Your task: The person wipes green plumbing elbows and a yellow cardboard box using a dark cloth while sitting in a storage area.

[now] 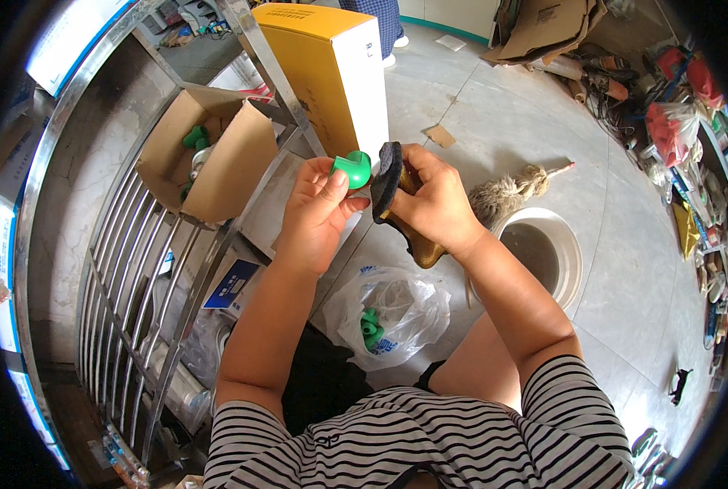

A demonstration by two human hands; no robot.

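Note:
Between the thumb and fingers of my left hand (318, 211) is a glossy green plastic elbow pipe fitting (356, 171). My right hand (434, 198) grips what looks like a brush (388, 183), with a brown body and a dark fuzzy pad. Its pad faces the fitting at close range; whether they touch, I cannot tell. Below my hands, an open clear plastic bag (410, 312) on the floor holds several green pipe fittings (371, 330). More green fittings (196, 137) lie in an open cardboard box (235, 165) to the left, partly hidden by its flaps.
The box rests on a metal-barred rack (135, 269). A tall yellow and white carton (315, 73) stands ahead. Right of my arm are a white bucket (575, 263) of murky water and a mop head (498, 198). Another person's leg (379, 24) shows at the top; clutter (676, 134) lines the right.

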